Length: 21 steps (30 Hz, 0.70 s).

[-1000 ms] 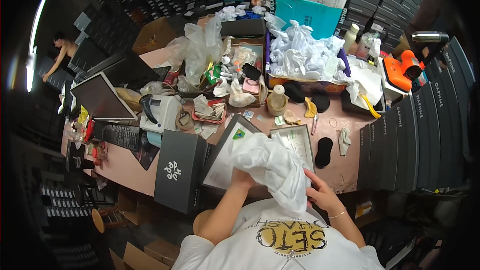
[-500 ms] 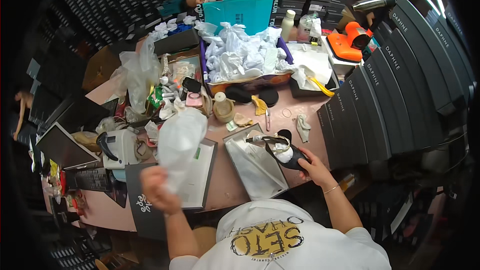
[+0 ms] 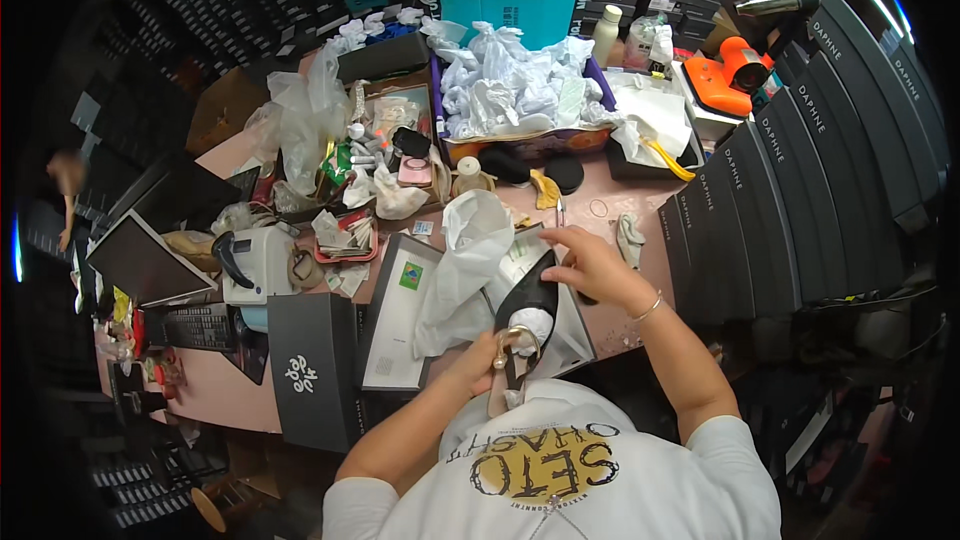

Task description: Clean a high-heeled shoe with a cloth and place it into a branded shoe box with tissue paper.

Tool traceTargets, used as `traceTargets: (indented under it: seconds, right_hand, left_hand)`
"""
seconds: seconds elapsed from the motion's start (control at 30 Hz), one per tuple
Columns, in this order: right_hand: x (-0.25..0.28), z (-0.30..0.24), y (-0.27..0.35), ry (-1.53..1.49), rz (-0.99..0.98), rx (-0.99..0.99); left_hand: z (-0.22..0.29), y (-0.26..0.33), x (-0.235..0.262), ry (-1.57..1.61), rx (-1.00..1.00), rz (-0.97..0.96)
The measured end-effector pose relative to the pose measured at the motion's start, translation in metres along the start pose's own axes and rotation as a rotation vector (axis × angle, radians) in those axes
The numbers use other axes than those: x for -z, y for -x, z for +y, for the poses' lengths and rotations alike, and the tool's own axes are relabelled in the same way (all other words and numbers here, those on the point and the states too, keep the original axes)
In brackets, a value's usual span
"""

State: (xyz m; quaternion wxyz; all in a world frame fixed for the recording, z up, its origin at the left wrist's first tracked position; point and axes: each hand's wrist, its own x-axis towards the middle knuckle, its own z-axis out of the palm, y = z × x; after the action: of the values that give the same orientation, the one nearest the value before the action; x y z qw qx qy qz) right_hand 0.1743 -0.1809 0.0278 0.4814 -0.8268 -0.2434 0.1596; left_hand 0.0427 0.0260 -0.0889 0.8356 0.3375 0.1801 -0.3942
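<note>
A black pointed shoe (image 3: 524,302) with white paper stuffed in it lies toe away from me, close to my shirt. My left hand (image 3: 478,364) is closed around its strap area, where a gold ring trim shows. At the toe, my right hand (image 3: 598,268) has its fingers spread, the thumb at the shoe's edge; I cannot tell whether it presses on it. A crumpled white translucent wrapper (image 3: 470,250) drapes across two open grey shoebox parts, the left one (image 3: 385,315) and the right one (image 3: 580,325), which lies under the shoe.
Stacked dark shoeboxes (image 3: 800,180) wall off the right side. Behind sits a carton of crumpled white paper (image 3: 520,90). An orange tape dispenser (image 3: 720,85), a label printer (image 3: 262,265), a monitor (image 3: 150,265) and a dark box lid (image 3: 312,370) surround the work area.
My left hand has let go of the white wrapper, now lying over the boxes, and has taken hold of the shoe. The shoe has come nearer and turned; my right hand has shifted to its toe.
</note>
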Motion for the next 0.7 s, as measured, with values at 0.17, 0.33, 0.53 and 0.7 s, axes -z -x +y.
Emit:
traceTargets:
  seconds: [0.17, 0.33, 0.53, 0.7]
  right_hand:
    - [-0.083, 0.007, 0.047, 0.224, -0.088, 0.164]
    - [-0.119, 0.003, 0.045, 0.299, -0.081, 0.085]
    - [-0.086, 0.045, 0.047, -0.443, 0.397, -0.110]
    - [-0.077, 0.031, 0.030, 0.076, 0.004, 0.034]
  left_hand:
    - [-0.017, 0.059, -0.032, 0.114, -0.260, 0.080]
    - [-0.035, 0.057, -0.027, 0.088, -0.442, 0.191]
    - [-0.030, 0.046, -0.018, 0.139, -0.430, 0.294]
    - [-0.041, 0.040, -0.005, 0.115, -0.565, 0.298]
